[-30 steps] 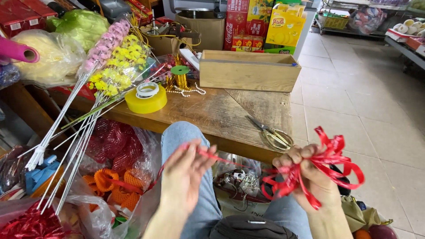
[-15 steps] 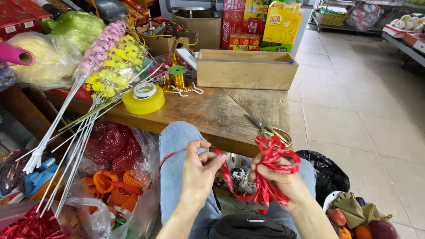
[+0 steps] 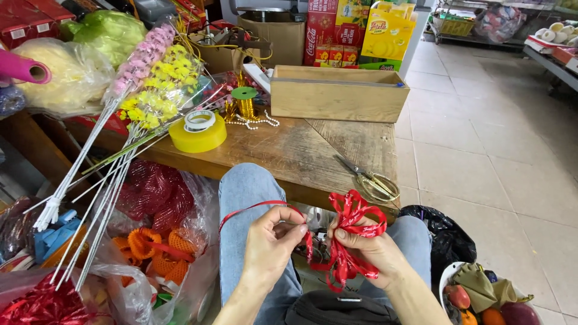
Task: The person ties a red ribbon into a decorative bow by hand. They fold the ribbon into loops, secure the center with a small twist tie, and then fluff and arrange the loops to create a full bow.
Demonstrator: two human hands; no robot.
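Head view. Wooden box [image 3: 338, 94] on table [image 3: 289, 150], inside hidden. Clear bags: one with pale stuffing [image 3: 57, 75], one with green stuffing [image 3: 111, 30]. Plastic bag [image 3: 150, 265] at lower left, holding orange netting [image 3: 147, 250] and red mesh [image 3: 153, 189]. Bowl [image 3: 448, 280] at lower right with fruit and folded cloth. Yellow tape roll [image 3: 197, 132] and scissors [image 3: 370, 180] lying on table.

Red ribbon bow [image 3: 349, 232] over lap, just below table edge. Right hand [image 3: 370, 256] pinching bow at its middle, loops sticking up above thumb. Left hand [image 3: 271, 244] just beside, thumb and forefinger pinching ribbon strand [image 3: 253, 207] that arcs leftward over knee.
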